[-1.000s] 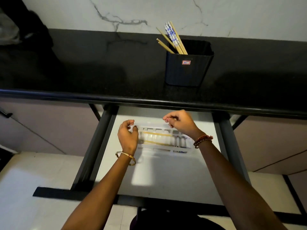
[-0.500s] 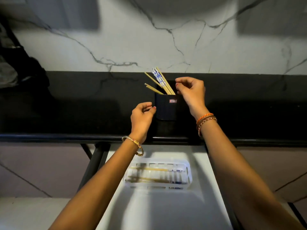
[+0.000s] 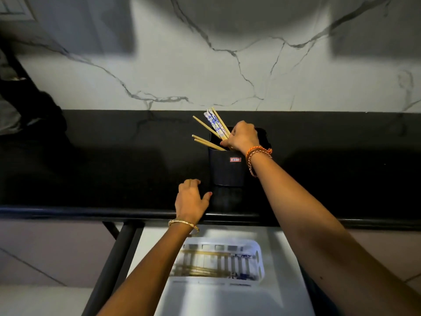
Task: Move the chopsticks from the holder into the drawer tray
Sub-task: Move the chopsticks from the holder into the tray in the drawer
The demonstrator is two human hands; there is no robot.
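Your right hand (image 3: 242,137) grips wooden chopsticks (image 3: 206,127) in the black holder (image 3: 225,169), label illegible; left hand (image 3: 191,199) rests relaxed, frame centre.

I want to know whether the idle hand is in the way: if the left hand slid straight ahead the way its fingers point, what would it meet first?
Probably nothing soon: the left hand points across bare black stone counter, passing left of the dark plastic holder, toward the marble wall; depth is unclear.

The right hand (image 3: 242,137) reached forward on an extended arm, its fingers (image 3: 225,142) curled around the chopsticks (image 3: 215,124). The left hand (image 3: 191,198) rested palm down, fingers loosely spread, on the bench (image 3: 114,174).
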